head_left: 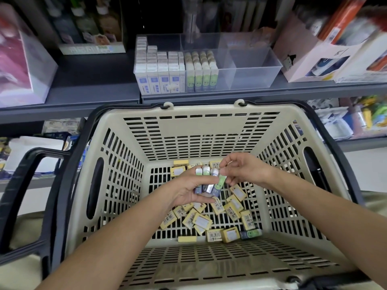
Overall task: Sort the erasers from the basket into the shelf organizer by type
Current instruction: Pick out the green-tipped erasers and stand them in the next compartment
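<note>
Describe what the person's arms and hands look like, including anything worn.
The left forearm and right forearm are bare to the frame edge, no sleeves in view. The left hand and right hand wear no gloves; no watch, bracelet or ring shows.

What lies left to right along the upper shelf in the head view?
Pink box → bottle carton → white-blue erasers → green erasers → the organizer, its right end unfilled → pale pink carton.
</note>
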### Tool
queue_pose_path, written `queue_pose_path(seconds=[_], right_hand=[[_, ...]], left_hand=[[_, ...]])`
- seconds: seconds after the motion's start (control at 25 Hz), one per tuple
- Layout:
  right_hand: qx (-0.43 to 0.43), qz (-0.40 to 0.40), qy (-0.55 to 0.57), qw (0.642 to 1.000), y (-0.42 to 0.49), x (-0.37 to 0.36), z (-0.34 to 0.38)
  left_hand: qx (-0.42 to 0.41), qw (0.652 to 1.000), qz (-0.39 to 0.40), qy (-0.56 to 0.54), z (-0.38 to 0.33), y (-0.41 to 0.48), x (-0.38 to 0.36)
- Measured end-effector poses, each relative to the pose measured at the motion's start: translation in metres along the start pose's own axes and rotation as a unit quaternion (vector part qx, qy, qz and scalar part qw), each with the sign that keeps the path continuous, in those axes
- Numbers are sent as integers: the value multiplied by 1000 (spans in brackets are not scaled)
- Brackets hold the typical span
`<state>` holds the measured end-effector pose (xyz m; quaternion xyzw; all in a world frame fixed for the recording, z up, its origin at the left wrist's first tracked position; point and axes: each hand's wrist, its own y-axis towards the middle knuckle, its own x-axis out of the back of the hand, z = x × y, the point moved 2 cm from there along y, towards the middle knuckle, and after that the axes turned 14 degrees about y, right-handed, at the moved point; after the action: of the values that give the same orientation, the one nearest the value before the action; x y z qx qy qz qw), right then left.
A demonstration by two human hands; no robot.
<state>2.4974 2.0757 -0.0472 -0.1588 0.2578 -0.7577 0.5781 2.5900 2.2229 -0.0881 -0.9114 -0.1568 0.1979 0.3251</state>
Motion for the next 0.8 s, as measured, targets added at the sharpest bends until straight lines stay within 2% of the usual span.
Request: queue_pose_path(seconds=[0.08,0.2,0.28,0.48,0.68,0.8], right_hand=[[22,-19,17,999,-1,5,10],[12,7,48,999,-6,6,25],[23,23,18,999,-8,6,35],[113,14,-67,991,-17,11,74],[196,-7,-88,977,-21,27,137],[250,-16,-107,962,-18,38,183]], left_hand=[[-19,1000,-23,-5,-7,0,4],[-55,998,-39,1,-21,-4,9],[-85,995,-53,21,-31,-9,11],[-175,978,-105,30,-72,-29,12],[-293,943,-141,74,-132,-52,15],[-334,908,-230,101,-173,-56,25]])
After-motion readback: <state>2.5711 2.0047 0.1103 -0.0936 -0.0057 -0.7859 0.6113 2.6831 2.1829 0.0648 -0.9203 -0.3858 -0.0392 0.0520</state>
